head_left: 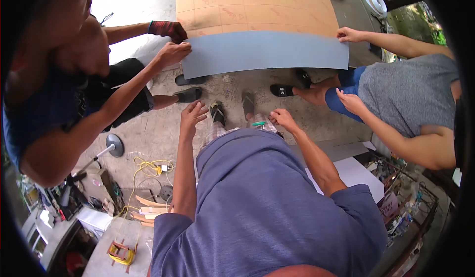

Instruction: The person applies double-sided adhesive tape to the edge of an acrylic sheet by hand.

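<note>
While two co-workers steady a grey sheet (267, 53) at its left and right edges over a far brown board (257, 4), the wearer's left hand (192, 116) and right hand (283, 118) hang open and empty above the concrete floor (163, 128), near the sheet but apart from it. Held only at its ends, the sheet could sag or slip.

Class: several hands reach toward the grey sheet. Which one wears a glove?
The co-worker's gloved hand at the grey sheet's left corner; the others are bare.
</note>
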Available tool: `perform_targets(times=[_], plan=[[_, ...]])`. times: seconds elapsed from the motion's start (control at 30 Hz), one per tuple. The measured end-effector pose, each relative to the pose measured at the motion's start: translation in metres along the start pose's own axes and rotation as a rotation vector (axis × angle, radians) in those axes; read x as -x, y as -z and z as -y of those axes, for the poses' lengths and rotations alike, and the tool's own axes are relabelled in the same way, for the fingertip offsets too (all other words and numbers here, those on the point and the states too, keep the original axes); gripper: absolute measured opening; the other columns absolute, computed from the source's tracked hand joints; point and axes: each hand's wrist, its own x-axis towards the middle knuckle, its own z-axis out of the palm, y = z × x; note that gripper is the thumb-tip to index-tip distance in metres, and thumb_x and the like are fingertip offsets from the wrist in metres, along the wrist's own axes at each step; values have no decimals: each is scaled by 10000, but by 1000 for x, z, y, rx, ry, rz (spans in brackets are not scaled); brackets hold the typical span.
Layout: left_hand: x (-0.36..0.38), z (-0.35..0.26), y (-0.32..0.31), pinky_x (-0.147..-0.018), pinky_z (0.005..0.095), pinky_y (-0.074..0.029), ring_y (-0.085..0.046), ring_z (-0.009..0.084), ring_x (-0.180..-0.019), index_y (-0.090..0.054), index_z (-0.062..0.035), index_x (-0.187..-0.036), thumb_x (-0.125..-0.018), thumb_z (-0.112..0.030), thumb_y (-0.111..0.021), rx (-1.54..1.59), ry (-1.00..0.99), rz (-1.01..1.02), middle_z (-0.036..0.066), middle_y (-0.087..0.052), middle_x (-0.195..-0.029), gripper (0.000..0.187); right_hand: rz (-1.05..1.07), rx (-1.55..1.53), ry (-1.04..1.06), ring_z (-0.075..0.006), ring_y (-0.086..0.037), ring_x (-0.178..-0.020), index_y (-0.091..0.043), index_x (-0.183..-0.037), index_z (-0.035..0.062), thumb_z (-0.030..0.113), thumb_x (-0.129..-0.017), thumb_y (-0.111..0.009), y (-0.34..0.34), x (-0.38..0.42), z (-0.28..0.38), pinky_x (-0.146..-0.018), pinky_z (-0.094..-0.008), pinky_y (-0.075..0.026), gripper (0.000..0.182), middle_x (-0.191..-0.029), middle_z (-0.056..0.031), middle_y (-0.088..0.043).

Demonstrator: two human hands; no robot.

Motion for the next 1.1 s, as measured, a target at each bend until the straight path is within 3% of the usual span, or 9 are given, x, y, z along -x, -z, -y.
perform_targets(times=[0.03, 0.13, 0.23, 0.3, 0.5, 0.6, 0.63, 0.77, 1.1], plan=[[-7, -7, -2, -882, 399, -558, -649, 316, -1127, -420, 47, -1408, -976, -285, -626, 60, -21, 8, 197, -585, -1328, 583, -21, -134, -73, -166, -672, -837, -645, -1053, -46, 266, -974, -575, 0, 0, 11, -654, -332, -540, 329, -925, -135, -698], [-28, -30, -4, -874, 399, -559, -655, 308, -1118, -332, 70, -1457, -973, -273, -624, 237, -62, 87, 206, -559, -1358, 662, -108, -583, -52, -206, -676, -859, -565, -1206, -24, 260, -976, -597, -2, -15, 31, -694, -348, -556, 367, -1029, -155, -682], [-48, -49, -6, -894, 441, -572, -633, 334, -1155, -418, 52, -1371, -991, -208, -595, 326, -75, 117, 194, -571, -1330, 493, -113, -755, 83, -268, -668, -946, -484, -1301, -14, 253, -972, -621, 8, -27, 60, -783, -386, -566, 445, -1172, -196, -624], [-61, -58, -5, -905, 463, -574, -628, 342, -1165, -502, 26, -1272, -990, -202, -597, 363, -84, 142, 181, -598, -1286, 374, -164, -851, 137, -269, -675, -946, -472, -1310, -8, 235, -961, -630, 13, -28, 84, -785, -381, -566, 454, -1159, -187, -634], [-71, -60, -8, -889, 454, -571, -629, 341, -1159, -503, 38, -1261, -995, -193, -584, 434, -35, 113, 195, -598, -1271, 361, -199, -1075, 242, -334, -679, -947, -460, -1299, -9, 163, -927, -654, 33, -45, 118, -764, -420, -585, 454, -1152, -216, -625], [-70, -58, -9, -895, 458, -558, -620, 334, -1173, -488, 24, -1287, -1001, -190, -571, 457, -20, 113, 189, -587, -1290, 366, -240, -1011, 233, -308, -691, -906, -479, -1280, -9, 168, -935, -638, 38, -48, 128, -734, -396, -588, 419, -1107, -199, -647], [-72, -57, -9, -898, 458, -555, -619, 329, -1175, -490, 15, -1288, -1004, -192, -566, 466, -14, 112, 183, -588, -1290, 360, -261, -831, 198, -257, -698, -835, -518, -1247, -16, 189, -953, -612, 40, -46, 133, -683, -353, -584, 371, -1049, -171, -672], [-77, -55, -9, -898, 452, -543, -614, 305, -1180, -498, -21, -1292, -1018, -209, -538, 489, 8, 94, 154, -600, -1286, 335, -220, -605, 216, -195, -677, -794, -569, -1184, -8, 247, -985, -577, 41, -45, 153, -669, -329, -562, 324, -1016, -126, -678], [-67, -45, -16, -938, 459, -543, -612, 293, -1192, -506, 0, -1293, -1023, -248, -523, 498, 11, 66, 149, -614, -1301, 366, 61, -186, 151, -160, -674, -733, -652, -1062, -8, 343, -1017, -499, 10, -48, 128, -626, -299, -552, 386, -905, -101, -695]])
